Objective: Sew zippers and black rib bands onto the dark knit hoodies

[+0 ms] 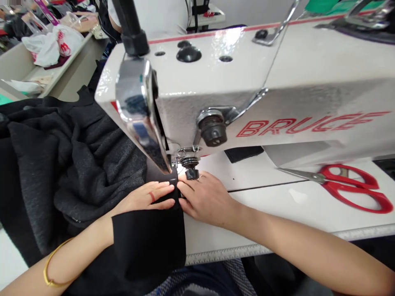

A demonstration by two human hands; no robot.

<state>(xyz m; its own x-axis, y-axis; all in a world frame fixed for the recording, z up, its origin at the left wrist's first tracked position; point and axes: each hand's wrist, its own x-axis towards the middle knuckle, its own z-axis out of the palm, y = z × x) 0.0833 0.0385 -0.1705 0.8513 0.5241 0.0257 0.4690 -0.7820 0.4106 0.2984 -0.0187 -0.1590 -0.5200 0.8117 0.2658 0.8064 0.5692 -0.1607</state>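
Note:
Dark cloth [154, 238] runs under the needle area of a white sewing machine [185, 78]. My left hand [145, 197] lies on this cloth with its fingers stretched toward the seam edge; a red ring and a gold bangle show on that arm. Just right of the cloth's edge, my right hand [205, 197] has its fingers bent together at the fabric, below the black tension knob [191, 173]. The tips of its fingers are partly hidden by the edge and the knob, and the needle cannot be made out.
Red-handled scissors [331, 179] lie on the white table [216, 234] at the right. A dark grey garment [92, 156] is bunched at the left. Behind it, a bin [74, 61] holds white plastic bags [46, 45]. A person in white [157, 16] is beyond the machine.

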